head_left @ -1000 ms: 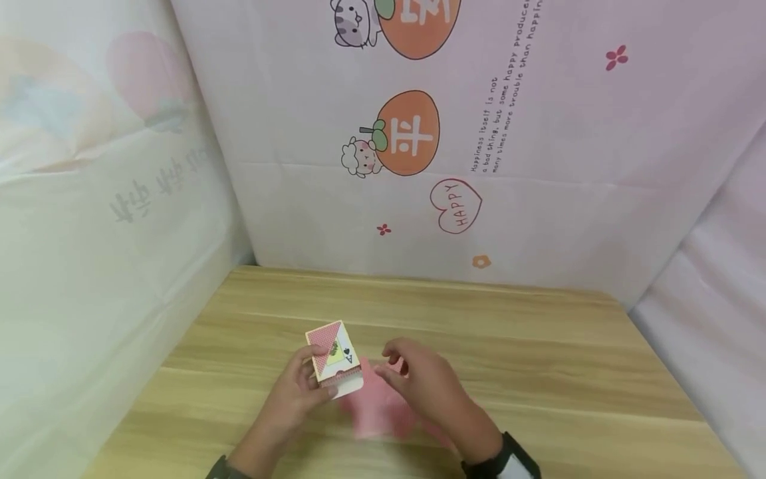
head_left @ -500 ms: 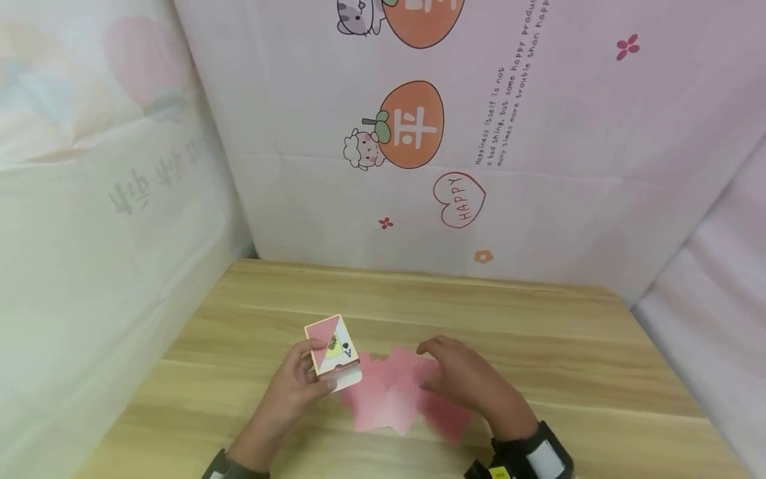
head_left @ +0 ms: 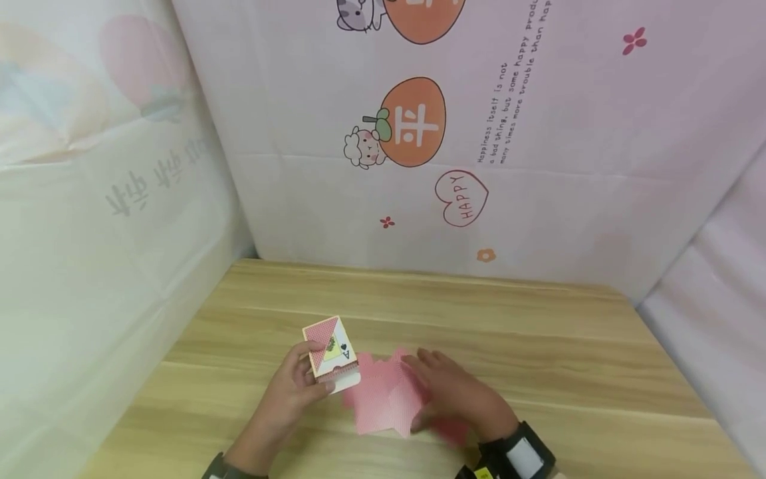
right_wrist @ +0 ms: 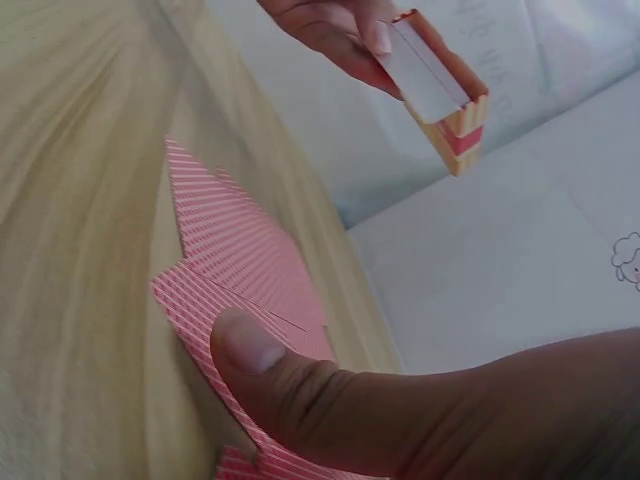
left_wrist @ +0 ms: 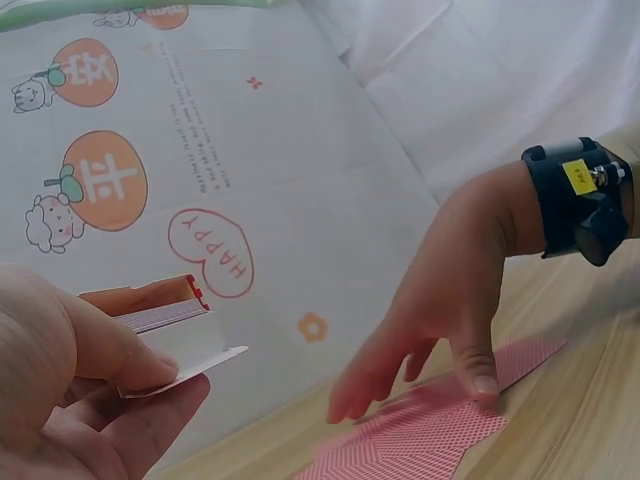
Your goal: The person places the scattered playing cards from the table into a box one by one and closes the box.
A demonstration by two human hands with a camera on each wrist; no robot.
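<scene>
My left hand point(head_left: 293, 380) grips a playing-card box point(head_left: 329, 347) with a red-checked pattern and an ace of spades on its face. Its mouth is open, with the white flap point(left_wrist: 185, 350) folded out, and card edges show inside in the left wrist view. On the table lie several spread playing cards point(head_left: 378, 399), red-patterned backs up and overlapping. My right hand point(head_left: 450, 394) is over their right part, fingers spread and pointing down. In the right wrist view the thumb point(right_wrist: 300, 385) lies against the cards; the other fingers are hidden there.
The cards lie on a wood-grain table point(head_left: 509, 332). A white printed cloth point(head_left: 568, 166) hangs behind the table, with further cloth on the left point(head_left: 120, 266) and right sides. Each wrist wears a dark strap point(head_left: 523, 449).
My right hand moved rightward off the middle of the cards, then came down and slightly left onto them, uncovering more of the spread. My left hand still holds the card box nearly in place.
</scene>
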